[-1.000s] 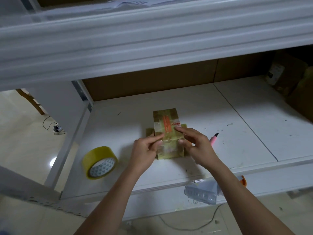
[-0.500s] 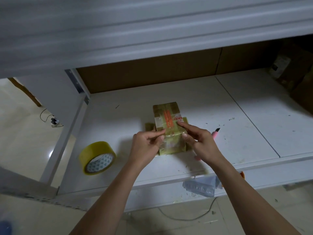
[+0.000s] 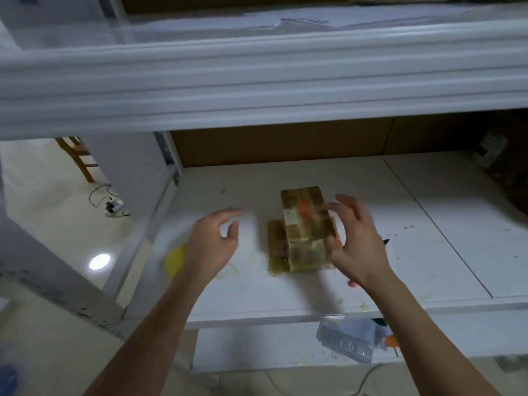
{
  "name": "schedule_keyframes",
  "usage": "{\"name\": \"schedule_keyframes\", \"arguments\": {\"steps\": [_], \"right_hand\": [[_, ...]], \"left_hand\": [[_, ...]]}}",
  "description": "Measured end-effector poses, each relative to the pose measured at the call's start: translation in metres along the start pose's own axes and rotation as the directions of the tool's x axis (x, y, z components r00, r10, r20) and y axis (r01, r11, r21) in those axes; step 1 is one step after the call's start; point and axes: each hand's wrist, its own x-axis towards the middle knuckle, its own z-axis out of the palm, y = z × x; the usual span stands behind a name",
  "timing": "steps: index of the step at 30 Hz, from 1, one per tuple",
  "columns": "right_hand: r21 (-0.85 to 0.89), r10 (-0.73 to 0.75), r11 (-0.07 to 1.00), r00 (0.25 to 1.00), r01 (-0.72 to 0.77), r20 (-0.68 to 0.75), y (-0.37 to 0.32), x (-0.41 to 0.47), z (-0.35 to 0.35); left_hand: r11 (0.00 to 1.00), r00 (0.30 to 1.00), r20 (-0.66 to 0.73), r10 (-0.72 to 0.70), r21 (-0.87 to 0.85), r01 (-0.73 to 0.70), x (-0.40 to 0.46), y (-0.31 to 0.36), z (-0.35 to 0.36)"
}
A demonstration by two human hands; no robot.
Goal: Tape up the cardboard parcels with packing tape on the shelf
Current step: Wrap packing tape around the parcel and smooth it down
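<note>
The right hand (image 3: 358,244) has its grip on the near right part of the taped parcel (image 3: 304,232): the thumb lies against the parcel's near right corner and the curled fingers arch over its top, though motion blur makes it hard to tell how firmly they touch. The left hand (image 3: 213,244) holds nothing; its fingers are loosely curved and spread, its grip open, and it hovers apart from the parcel, to the left of it.

The parcel is a small cardboard box wrapped in glossy yellowish tape with an orange-red mark on top. It lies on the white shelf (image 3: 257,290), about midway between the near edge and the far wall, its long side running near to far. A narrow taped flap or second piece (image 3: 275,247) sits just against its left side, lower than the box top.

Partly hidden behind the left wrist, a yellow tape roll (image 3: 174,258) shows at the shelf's left near part. To the right of the right hand, a dark pen-like tip (image 3: 385,240) pokes out, and a small pink end (image 3: 353,284) shows below the wrist.

Brown cardboard (image 3: 280,144) lines the far wall of the shelf. Below the shelf's near edge a crumpled clear plastic pack (image 3: 347,340) rests on a lower level. On the floor to the far left lie a cable and plug (image 3: 110,205).
</note>
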Motion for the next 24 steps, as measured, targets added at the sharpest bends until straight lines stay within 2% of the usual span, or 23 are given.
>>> {"name": "schedule_keyframes", "arguments": {"steps": [1, 3, 6, 8, 11, 14, 17, 20, 24], "right_hand": [[0.024, -0.09, 0.996, 0.994, 0.091, -0.059, -0.013, 0.002, 0.001], [0.13, -0.221, 0.964, 0.971, 0.232, -0.094, -0.043, 0.002, 0.016], [0.331, -0.265, 0.914, 0.963, 0.235, 0.048, -0.082, -0.007, 0.07], [0.357, -0.207, 0.922, 0.97, 0.149, 0.128, -0.088, -0.009, 0.113], [0.264, -0.08, 0.964, 0.972, 0.02, 0.221, -0.077, 0.002, 0.159], [0.167, -0.037, 0.985, 0.91, -0.036, 0.413, -0.071, 0.006, 0.183], [0.12, -0.007, 0.991, 0.848, -0.067, 0.529, -0.077, 0.007, 0.191], [0.098, 0.011, 0.992, 0.827, -0.08, 0.562, -0.087, 0.008, 0.194], [0.12, 0.069, 0.981, 0.859, -0.15, 0.507, -0.094, 0.012, 0.194]], "left_hand": [[0.992, 1.0, -0.026, -0.002, 0.128, 0.005, 0.002, -0.009, -0.011], [0.951, 0.992, 0.014, -0.122, 0.289, 0.113, 0.001, -0.028, -0.029], [0.917, 0.957, 0.134, -0.256, 0.348, 0.196, -0.011, -0.048, -0.041], [0.937, 0.956, 0.114, -0.27, 0.259, 0.234, -0.019, -0.057, -0.045], [0.952, 0.951, 0.065, -0.302, 0.067, 0.298, -0.032, -0.071, -0.062], [0.947, 0.949, 0.105, -0.296, -0.097, 0.306, -0.048, -0.088, -0.078], [0.947, 0.958, 0.134, -0.253, -0.171, 0.274, -0.054, -0.093, -0.082], [0.924, 0.955, 0.133, -0.265, -0.247, 0.291, -0.052, -0.103, -0.083], [0.894, 0.944, 0.168, -0.284, -0.308, 0.324, -0.05, -0.111, -0.087]]}}
